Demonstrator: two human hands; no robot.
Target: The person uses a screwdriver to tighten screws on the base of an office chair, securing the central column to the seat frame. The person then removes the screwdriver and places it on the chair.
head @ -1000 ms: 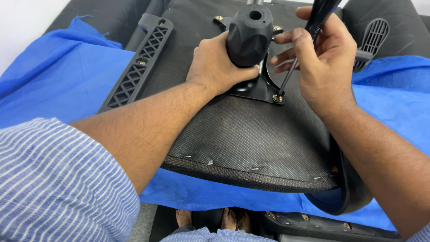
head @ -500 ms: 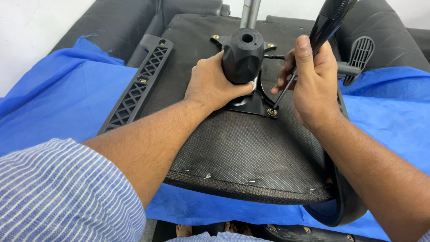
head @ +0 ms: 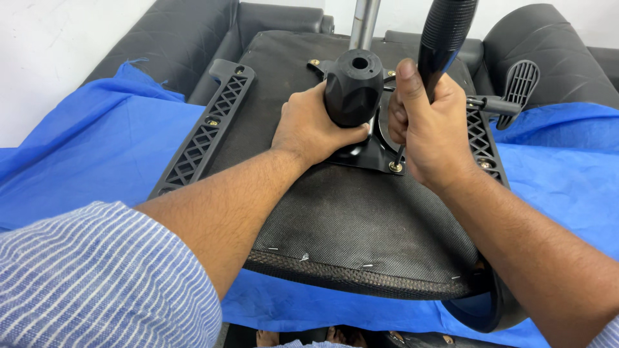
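Looking down from the head view, an upturned office chair seat (head: 361, 225) lies on a blue cloth (head: 84, 154) spread over a black sofa (head: 180, 38), its dark fabric underside facing up and its front edge, dotted with staples, nearest the camera. The left hand (head: 313, 125) is curled around the black plastic housing (head: 353, 87) of the chair mechanism near the far middle of the seat, thumb and fingers wrapped against its lower side, the palm resting on the seat fabric. The right hand (head: 429, 129) is closed in a full fist around a screwdriver (head: 442, 38), whose thick black ribbed handle rises out of the top of the fist toward the upper edge of the picture; its thin shaft runs down from under the fist to a brass-coloured screw (head: 395, 167) at the near right corner of the black metal mounting plate (head: 361, 154). A grey metal column (head: 364, 24) stands up behind the housing. A black latticed armrest bracket (head: 203, 135) lies along the left edge of the seat, and another (head: 480, 142) along the right edge, partly behind the right hand. A black paddle-shaped lever (head: 519, 84) sticks out past the right edge. A striped blue sleeve (head: 90, 283) covers the left upper arm.
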